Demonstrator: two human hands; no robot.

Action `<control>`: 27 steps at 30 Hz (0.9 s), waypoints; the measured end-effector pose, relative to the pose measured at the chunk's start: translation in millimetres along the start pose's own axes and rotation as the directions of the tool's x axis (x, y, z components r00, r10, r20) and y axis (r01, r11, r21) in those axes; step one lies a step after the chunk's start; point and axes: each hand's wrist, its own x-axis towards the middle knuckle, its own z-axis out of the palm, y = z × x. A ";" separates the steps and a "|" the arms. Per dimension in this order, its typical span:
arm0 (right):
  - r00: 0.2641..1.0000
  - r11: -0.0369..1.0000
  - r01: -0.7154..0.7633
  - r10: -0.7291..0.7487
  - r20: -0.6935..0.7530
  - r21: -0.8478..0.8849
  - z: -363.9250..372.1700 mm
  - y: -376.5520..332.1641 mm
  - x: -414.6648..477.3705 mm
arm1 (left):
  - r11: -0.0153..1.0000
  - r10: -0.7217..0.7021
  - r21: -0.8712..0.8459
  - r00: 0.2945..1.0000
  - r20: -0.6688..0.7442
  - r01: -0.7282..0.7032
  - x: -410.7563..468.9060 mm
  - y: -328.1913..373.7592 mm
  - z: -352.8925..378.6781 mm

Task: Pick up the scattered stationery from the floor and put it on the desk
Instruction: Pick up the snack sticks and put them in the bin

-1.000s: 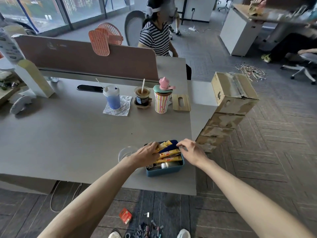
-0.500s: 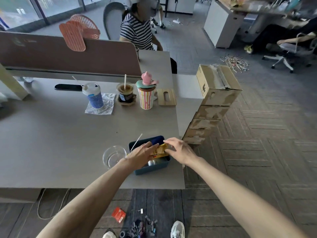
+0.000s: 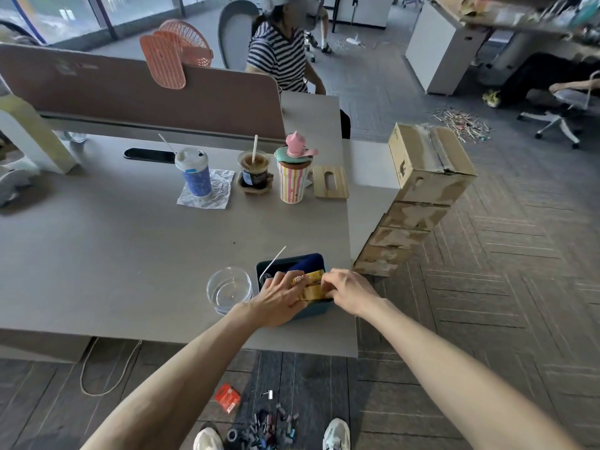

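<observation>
A blue box [image 3: 312, 311] stands near the front right corner of the grey desk [image 3: 113, 261]. Yellow packs [image 3: 308, 284] lie in it. My left hand [image 3: 279, 298] rests over the box's left side with its fingers curled on the packs. My right hand [image 3: 349, 289] pinches the packs' right end. On the floor by my shoes lie several small binder clips [image 3: 272, 427], a roll of tape [image 3: 232, 435] and a red packet [image 3: 228, 397].
A clear glass bowl [image 3: 229, 289] sits just left of the box. Drinks cups [image 3: 292, 180] and a wooden lid [image 3: 330, 182] stand further back. Stacked cardboard boxes [image 3: 422, 177] rise at the desk's right. A seated person [image 3: 279, 56] is behind the divider.
The view has shifted left and down. Both hands stay at the box and have closed in over the yellow packs, covering more of them.
</observation>
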 end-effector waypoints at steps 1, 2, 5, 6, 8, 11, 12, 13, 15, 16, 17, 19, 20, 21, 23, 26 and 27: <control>1.000 1.000 0.011 -0.011 0.005 -0.017 0.0 0.1 0.8 | 1.000 0.019 0.008 1.000 -0.011 -0.019 -0.9 -2.5 -0.3; 1.000 0.999 0.019 -0.019 0.009 -0.026 0.8 0.4 2.2 | 0.999 0.043 0.018 0.999 -0.024 -0.043 -2.5 -6.2 -1.5; 0.999 0.999 0.036 -0.036 0.029 -0.025 2.0 -0.5 4.9 | 0.996 0.083 0.046 0.993 -0.086 -0.079 -9.8 -21.6 -5.1; 0.999 0.999 0.040 -0.039 0.038 -0.019 1.3 -1.5 4.8 | 0.996 0.084 0.041 0.991 -0.109 -0.080 -12.5 -26.1 -7.2; 0.999 0.999 0.042 -0.041 0.036 -0.012 -0.7 -4.1 3.7 | 0.997 0.076 0.030 0.989 -0.125 -0.073 -17.6 -32.4 -12.6; 0.999 0.997 0.048 -0.048 0.007 0.067 -1.9 -11.0 0.5 | 0.994 0.104 0.039 0.982 -0.157 -0.099 -23.4 -34.9 -16.6; 0.998 0.994 0.055 -0.056 0.012 0.092 -1.2 -13.7 0.2 | 0.994 0.110 0.034 0.978 -0.178 -0.106 -24.4 -34.2 -16.7; 0.997 0.993 0.064 -0.067 0.024 0.098 0.1 -16.3 0.0 | 0.993 0.114 0.031 0.973 -0.201 -0.110 -24.4 -33.2 -15.7; 0.996 0.994 0.083 -0.085 0.024 0.074 4.7 -19.9 1.4 | 0.993 0.114 0.043 0.964 -0.242 -0.107 -21.1 -30.6 -12.7; 0.996 0.994 0.088 -0.088 0.007 0.067 6.9 -20.3 2.2 | 0.993 0.115 0.061 0.960 -0.255 -0.103 -18.7 -28.5 -11.7; 0.996 0.994 0.090 -0.090 -0.011 0.063 8.5 -19.9 2.8 | 0.992 0.113 0.082 0.959 -0.260 -0.095 -16.2 -25.6 -11.0; 0.995 0.994 0.100 -0.099 -0.031 0.046 10.8 -16.9 2.9 | 0.991 0.099 0.118 0.957 -0.274 -0.068 -10.9 -21.4 -8.9; 0.994 0.994 0.104 -0.103 -0.030 0.037 11.6 -14.4 2.7 | 0.991 0.080 0.122 0.958 -0.274 -0.048 -8.4 -19.8 -7.8; 0.993 0.993 0.111 -0.110 -0.031 0.025 11.4 -12.1 2.2 | 0.992 0.057 0.125 0.960 -0.276 -0.023 -6.8 -18.5 -6.8; 0.993 0.993 0.116 -0.117 -0.027 -0.008 9.3 -7.2 1.3 | 0.991 0.021 0.134 0.958 -0.286 0.018 -3.0 -16.4 -3.9; 0.995 0.991 0.098 -0.098 0.001 -0.086 3.3 -0.6 0.8 | 0.993 -0.015 0.104 0.950 -0.312 0.050 4.1 -8.4 1.2; 0.996 0.989 0.094 -0.094 0.013 -0.112 1.1 0.2 1.1 | 0.996 -0.009 0.083 0.946 -0.325 0.038 6.0 -6.6 3.6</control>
